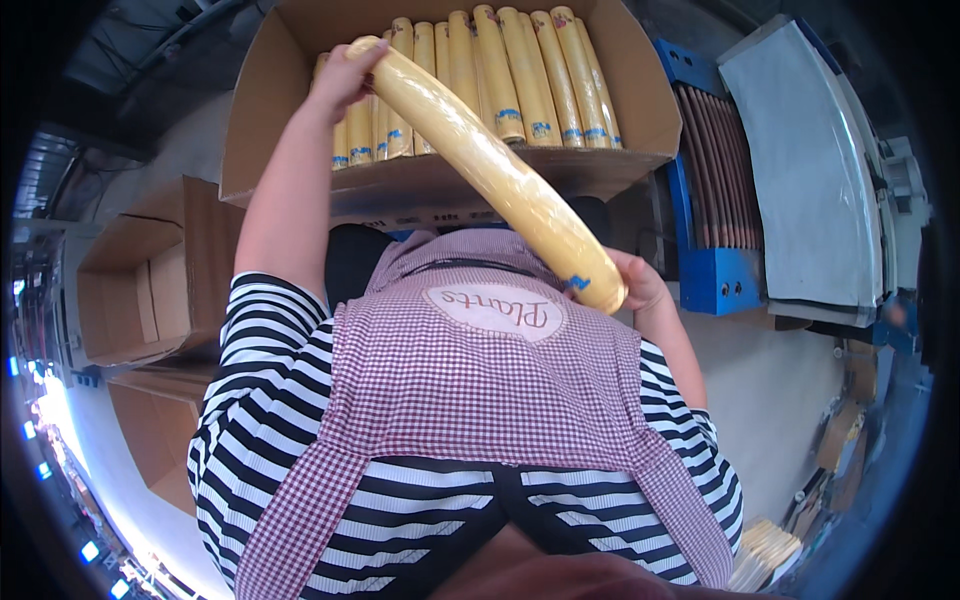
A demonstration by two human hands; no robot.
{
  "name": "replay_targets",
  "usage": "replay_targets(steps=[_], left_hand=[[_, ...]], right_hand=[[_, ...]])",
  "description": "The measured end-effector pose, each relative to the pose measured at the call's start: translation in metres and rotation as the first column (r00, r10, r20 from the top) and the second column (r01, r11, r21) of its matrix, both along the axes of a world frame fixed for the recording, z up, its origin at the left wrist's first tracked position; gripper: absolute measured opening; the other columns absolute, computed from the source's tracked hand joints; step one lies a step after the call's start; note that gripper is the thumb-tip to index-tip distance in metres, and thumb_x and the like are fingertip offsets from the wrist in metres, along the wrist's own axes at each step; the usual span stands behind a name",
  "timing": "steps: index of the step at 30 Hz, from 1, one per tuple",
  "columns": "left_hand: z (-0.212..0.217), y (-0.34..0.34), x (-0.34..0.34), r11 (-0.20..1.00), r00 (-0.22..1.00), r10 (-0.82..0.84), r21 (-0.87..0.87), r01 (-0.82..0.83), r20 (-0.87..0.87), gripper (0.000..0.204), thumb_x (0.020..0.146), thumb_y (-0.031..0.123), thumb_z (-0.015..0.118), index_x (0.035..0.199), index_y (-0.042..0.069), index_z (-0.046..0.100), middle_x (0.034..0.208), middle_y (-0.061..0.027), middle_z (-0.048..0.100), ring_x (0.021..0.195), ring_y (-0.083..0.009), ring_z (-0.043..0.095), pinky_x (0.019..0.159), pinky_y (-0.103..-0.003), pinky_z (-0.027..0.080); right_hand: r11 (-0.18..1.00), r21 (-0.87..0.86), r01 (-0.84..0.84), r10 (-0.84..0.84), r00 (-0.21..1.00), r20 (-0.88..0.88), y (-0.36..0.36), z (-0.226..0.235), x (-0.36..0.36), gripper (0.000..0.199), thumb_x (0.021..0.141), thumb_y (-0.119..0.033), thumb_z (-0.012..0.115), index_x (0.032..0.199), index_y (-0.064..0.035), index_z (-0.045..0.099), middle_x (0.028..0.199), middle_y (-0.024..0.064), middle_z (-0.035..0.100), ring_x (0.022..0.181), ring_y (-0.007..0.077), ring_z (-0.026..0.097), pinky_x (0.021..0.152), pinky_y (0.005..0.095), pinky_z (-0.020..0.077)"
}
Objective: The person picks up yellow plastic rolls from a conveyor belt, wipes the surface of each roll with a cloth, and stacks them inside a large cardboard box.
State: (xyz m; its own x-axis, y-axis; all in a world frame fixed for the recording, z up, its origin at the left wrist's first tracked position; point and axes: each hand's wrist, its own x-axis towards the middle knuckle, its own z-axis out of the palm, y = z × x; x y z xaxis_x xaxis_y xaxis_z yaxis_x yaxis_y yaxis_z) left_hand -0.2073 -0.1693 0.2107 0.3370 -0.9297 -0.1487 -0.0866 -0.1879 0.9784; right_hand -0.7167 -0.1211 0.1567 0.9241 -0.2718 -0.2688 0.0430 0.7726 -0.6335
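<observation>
Slantwise in front of my chest is a long yellow roll (pixel 490 165) in shiny clear wrap, with a small blue mark near its lower end. My left hand (pixel 348 82) is closed round its upper left end, over the rim of a cardboard box (pixel 262 115). At the lower right end, my right hand (pixel 645 282) grips the roll close to my apron; part of its fingers is hidden behind the roll. Inside the box, several similar yellow rolls (pixel 487 75) stand side by side, leaning slightly.
An open cardboard box (pixel 205 260) stands at the left, with another carton (pixel 150 425) below it. To the right are a blue frame with dark ribbed bellows (pixel 717 165) and a large pale grey panel (pixel 800 160). More yellowish pieces (pixel 768 550) lie at the lower right.
</observation>
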Motion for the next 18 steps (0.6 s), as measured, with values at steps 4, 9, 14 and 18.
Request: replay_targets(steps=[4,9,14,18], left_hand=[[-0.014,-0.020,-0.034,0.956,0.965,0.232,-0.152,-0.250,-0.125,0.083,0.089,0.030,0.074,0.149,0.005,0.023,0.125,-0.0186,0.057,0.097,-0.0238,0.064,0.083,-0.034,0.056],[-0.040,-0.014,-0.077,0.948,0.983,-0.095,-0.316,0.041,-0.157,0.076,0.092,0.021,0.069,0.152,0.005,0.026,0.140,-0.0217,0.050,0.115,-0.0304,0.060,0.094,-0.040,0.053],[-0.071,0.035,-0.088,0.962,0.754,-0.270,0.124,0.245,0.599,0.051,0.092,0.029,0.065,0.138,0.010,0.054,0.111,-0.0172,0.068,0.097,-0.0281,0.066,0.086,-0.037,0.053],[-0.101,0.060,-0.095,0.970,0.592,-0.241,0.169,0.175,0.770,0.035,0.094,0.034,0.058,0.116,0.009,0.067,0.108,-0.0174,0.069,0.098,-0.0339,0.066,0.086,-0.043,0.052]], right_hand=[[0.981,-0.193,0.029,-0.063,0.983,-0.170,0.007,0.016,0.014,0.099,0.062,-0.033,0.087,0.144,-0.0022,0.043,0.127,0.0144,0.060,0.112,0.0249,0.060,0.097,0.0353,0.0491],[0.951,-0.159,0.266,-0.272,0.962,-0.014,-0.011,0.023,0.007,0.085,0.069,-0.032,0.084,0.135,0.0055,0.045,0.116,0.0208,0.061,0.085,0.0265,0.069,0.069,0.0357,0.0602],[0.862,-0.403,0.308,-0.369,0.926,-0.081,-0.111,0.038,0.007,0.075,0.077,-0.030,0.078,0.137,0.0018,0.044,0.114,0.0184,0.062,0.085,0.0255,0.069,0.069,0.0358,0.0595],[0.658,-0.625,0.421,-0.691,0.668,-0.277,-0.214,0.015,0.055,0.080,0.085,-0.026,0.073,0.148,0.0034,0.033,0.132,0.0247,0.056,0.122,0.0352,0.056,0.103,0.0428,0.0448]])
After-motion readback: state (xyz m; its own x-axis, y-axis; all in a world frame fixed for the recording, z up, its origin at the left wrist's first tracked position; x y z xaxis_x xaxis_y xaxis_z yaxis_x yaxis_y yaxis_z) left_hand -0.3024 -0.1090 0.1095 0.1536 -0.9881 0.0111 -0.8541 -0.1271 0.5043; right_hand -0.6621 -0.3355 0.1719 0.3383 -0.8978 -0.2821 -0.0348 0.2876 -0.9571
